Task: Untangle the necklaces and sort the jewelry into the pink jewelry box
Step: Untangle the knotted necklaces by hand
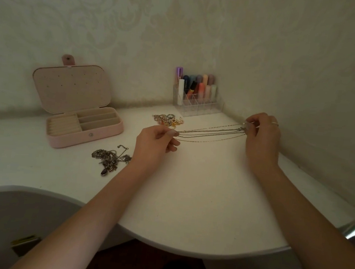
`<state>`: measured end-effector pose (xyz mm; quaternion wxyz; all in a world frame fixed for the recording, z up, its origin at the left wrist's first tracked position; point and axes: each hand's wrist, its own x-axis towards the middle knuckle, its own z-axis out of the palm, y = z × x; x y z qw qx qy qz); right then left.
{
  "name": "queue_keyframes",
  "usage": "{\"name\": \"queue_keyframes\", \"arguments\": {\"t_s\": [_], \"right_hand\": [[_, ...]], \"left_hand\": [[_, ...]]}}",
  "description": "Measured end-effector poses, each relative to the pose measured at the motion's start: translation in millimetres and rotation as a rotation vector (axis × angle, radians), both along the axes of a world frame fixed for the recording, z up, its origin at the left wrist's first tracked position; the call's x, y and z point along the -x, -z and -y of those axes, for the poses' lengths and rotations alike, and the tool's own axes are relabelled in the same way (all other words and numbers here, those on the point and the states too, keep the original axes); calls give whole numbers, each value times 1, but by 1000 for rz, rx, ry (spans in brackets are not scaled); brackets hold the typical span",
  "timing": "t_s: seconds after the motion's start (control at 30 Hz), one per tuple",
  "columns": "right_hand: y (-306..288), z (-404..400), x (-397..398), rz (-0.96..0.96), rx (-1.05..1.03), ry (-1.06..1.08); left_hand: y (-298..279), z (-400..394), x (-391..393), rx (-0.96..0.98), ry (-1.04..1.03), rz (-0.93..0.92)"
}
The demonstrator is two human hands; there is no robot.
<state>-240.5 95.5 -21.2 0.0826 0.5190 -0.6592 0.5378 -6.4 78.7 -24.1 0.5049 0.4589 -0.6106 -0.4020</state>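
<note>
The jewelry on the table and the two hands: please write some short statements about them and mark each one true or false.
1. Both hands pinch the thin chains, left hand and right hand at opposite ends. True.
2. The pink jewelry box is closed. False: its lid stands open.
3. A tangled dark pile of necklaces lies in front of the box. True.
4. The box compartments hold rings. False: they look empty.
5. The clear organizer lies tipped over. False: it stands upright.

Count: 1 open pink jewelry box (96,135), 1 clear acrylic organizer (199,106) w/ approx 10 pastel tubes, 2 jewelry piles – dark silver tangle (109,159) & gold-ish heap (168,120); several thin chains (210,132) betw my 2 hands, can't count exactly
</note>
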Motion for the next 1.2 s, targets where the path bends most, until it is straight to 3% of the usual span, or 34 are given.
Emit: {"name": "queue_keyframes", "arguments": {"t_s": [0.43, 0.9, 1.2], "right_hand": [[0, 1, 0, 7, 32, -16], [3, 0, 0, -33, -148, -44], [5, 3, 2, -26, -139, -51]], "left_hand": [[3, 3, 0, 10, 0, 16], [-2, 2, 1, -41, 21, -40], [2, 4, -6, 31, -107, 75]]}}
